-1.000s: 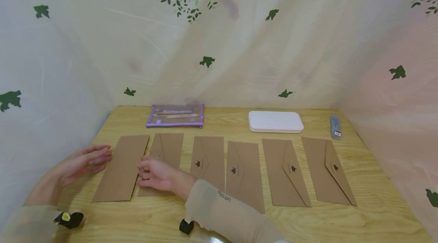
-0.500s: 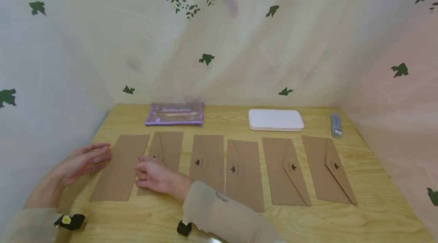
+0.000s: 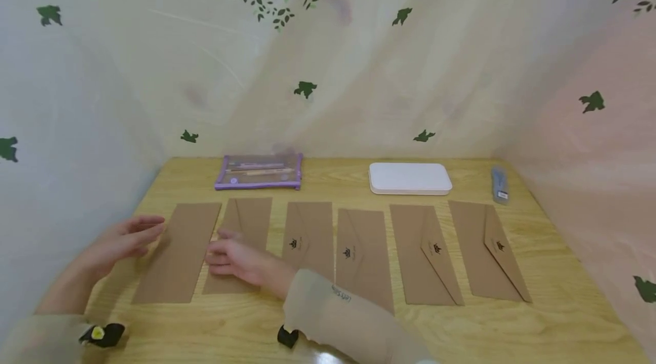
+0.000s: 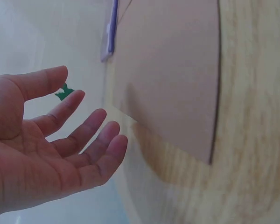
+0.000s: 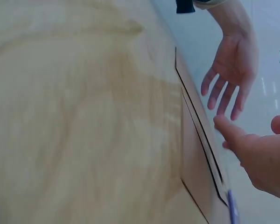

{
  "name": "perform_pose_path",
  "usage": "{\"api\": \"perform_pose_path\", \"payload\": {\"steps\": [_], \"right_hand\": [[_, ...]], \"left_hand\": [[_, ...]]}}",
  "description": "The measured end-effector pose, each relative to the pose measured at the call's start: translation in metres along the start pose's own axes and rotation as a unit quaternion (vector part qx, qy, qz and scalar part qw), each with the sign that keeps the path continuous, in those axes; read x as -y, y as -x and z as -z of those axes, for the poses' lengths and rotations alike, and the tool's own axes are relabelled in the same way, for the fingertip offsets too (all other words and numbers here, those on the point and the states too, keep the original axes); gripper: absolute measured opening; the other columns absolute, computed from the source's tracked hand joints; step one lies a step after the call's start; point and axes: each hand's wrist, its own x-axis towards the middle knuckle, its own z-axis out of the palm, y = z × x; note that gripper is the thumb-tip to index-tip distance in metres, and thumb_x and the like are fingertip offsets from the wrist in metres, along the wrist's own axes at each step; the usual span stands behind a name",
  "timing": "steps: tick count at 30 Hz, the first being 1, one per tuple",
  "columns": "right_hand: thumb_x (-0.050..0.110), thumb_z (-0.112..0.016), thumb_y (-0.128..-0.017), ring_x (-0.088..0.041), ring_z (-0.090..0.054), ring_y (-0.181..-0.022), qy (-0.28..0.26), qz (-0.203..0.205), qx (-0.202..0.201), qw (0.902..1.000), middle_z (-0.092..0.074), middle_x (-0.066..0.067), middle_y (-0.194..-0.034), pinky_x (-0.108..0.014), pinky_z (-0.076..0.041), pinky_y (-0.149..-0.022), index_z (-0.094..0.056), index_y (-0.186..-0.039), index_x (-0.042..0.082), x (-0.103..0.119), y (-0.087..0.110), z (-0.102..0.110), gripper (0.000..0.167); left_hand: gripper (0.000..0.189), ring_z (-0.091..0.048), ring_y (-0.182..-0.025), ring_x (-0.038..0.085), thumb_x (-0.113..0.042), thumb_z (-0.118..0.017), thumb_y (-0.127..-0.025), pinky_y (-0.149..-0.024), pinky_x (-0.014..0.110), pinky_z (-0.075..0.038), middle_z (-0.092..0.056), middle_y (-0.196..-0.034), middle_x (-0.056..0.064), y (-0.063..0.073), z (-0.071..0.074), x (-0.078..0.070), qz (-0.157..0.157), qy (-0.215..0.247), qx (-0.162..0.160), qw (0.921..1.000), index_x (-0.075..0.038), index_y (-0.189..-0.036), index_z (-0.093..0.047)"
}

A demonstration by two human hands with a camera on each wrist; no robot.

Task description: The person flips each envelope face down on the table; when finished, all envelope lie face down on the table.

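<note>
A plain brown envelope (image 3: 179,256) lies flat at the left end of a row, its flap side out of sight. Just off its left edge is my left hand (image 3: 120,244), fingers loosely spread; the left wrist view shows that hand (image 4: 60,140) holding nothing, apart from the envelope (image 4: 172,70). My right hand (image 3: 243,261) hovers by its right edge, over the second envelope (image 3: 256,216), partly hiding that one. In the right wrist view the right hand (image 5: 261,154) has nothing visible in its fingers; whether it touches paper cannot be told.
Several more brown envelopes (image 3: 307,233) continue the row rightward, flaps up, with crown prints. Behind them lie a purple-edged clear pencil pouch (image 3: 258,172), a white flat case (image 3: 410,178) and a small grey-blue packet (image 3: 500,184). A printed curtain (image 3: 353,68) encloses the wooden table (image 3: 205,330).
The leftmost envelope's right edge, slightly raised earlier, has settled flat, and the envelope has shifted a little left. My fingers have eased off its edges.
</note>
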Motion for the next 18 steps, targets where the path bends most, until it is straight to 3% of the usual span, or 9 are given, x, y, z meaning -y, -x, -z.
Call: {"api": "perform_pose_path", "payload": {"steps": [1,5,12,18], "right_hand": [[0.004,-0.055,-0.098,-0.044,-0.051,-0.13,0.018,0.007,0.0,0.9998,-0.048,-0.028,-0.146,-0.056,-0.042,-0.109,-0.021,-0.159,-0.002,0.004,0.002,0.004,0.07],[0.013,-0.059,-0.1,-0.037,-0.06,-0.123,0.091,0.034,-0.008,0.9953,-0.056,-0.02,-0.142,-0.049,-0.046,-0.107,-0.024,-0.159,0.002,0.018,0.013,0.021,0.069],[0.01,-0.058,-0.099,-0.035,-0.055,-0.129,0.156,0.064,-0.018,0.9855,-0.047,-0.021,-0.15,-0.045,-0.046,-0.108,-0.023,-0.16,0.003,0.027,0.027,0.043,0.07],[0.008,-0.061,-0.099,-0.034,-0.046,-0.138,0.185,0.067,-0.036,0.9798,-0.038,-0.02,-0.157,-0.044,-0.044,-0.11,-0.028,-0.159,0.005,0.026,0.037,0.052,0.069]], "left_hand": [[0.063,-0.053,-0.104,-0.007,-0.034,-0.051,-0.108,-0.085,0.029,-0.056,-0.041,-0.148,0.032,0.001,-0.002,-0.004,-0.002,-0.018,0.0,0.9998,0.011,-0.148,-0.035],[0.059,-0.059,-0.107,0.003,-0.031,-0.051,-0.108,-0.086,0.032,-0.056,-0.042,-0.147,0.031,0.003,-0.013,-0.02,-0.031,-0.02,0.011,0.9993,0.01,-0.148,-0.037],[0.059,-0.057,-0.124,0.03,-0.029,-0.057,-0.106,-0.096,0.038,-0.055,-0.043,-0.149,0.028,0.005,-0.049,-0.038,-0.048,0.047,0.051,0.9964,0.007,-0.149,-0.039],[0.06,-0.054,-0.127,0.037,-0.026,-0.059,-0.105,-0.098,0.039,-0.054,-0.047,-0.145,0.03,0.004,-0.069,-0.043,-0.059,0.074,0.091,0.9914,0.01,-0.148,-0.039]]}}
